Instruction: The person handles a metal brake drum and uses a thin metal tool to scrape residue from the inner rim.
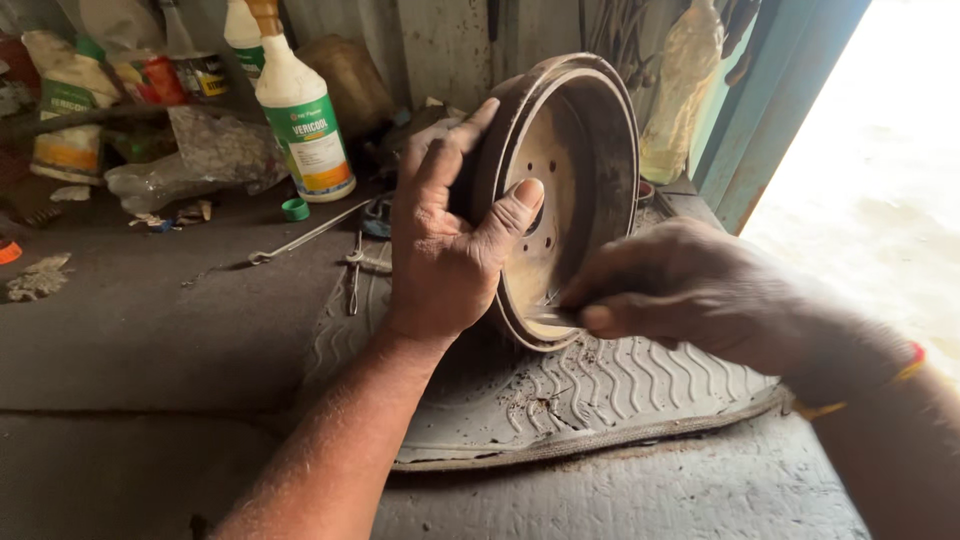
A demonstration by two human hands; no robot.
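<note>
Gripping the rusty brake drum (560,190) on edge, the left hand (445,250) wraps its fingers round the rim, over a ribbed rubber mat (560,400) near the desk's (150,330) right edge. The right hand (680,290) pinches a small metal tool (552,318) against the drum's lower inner rim.

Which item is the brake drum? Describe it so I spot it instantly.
On the grey ribbed rubber mat at the bench front, the left hand holds a rusty brake drum on edge. It alone is round, bowl-shaped and ringed with bolt holes.
</note>
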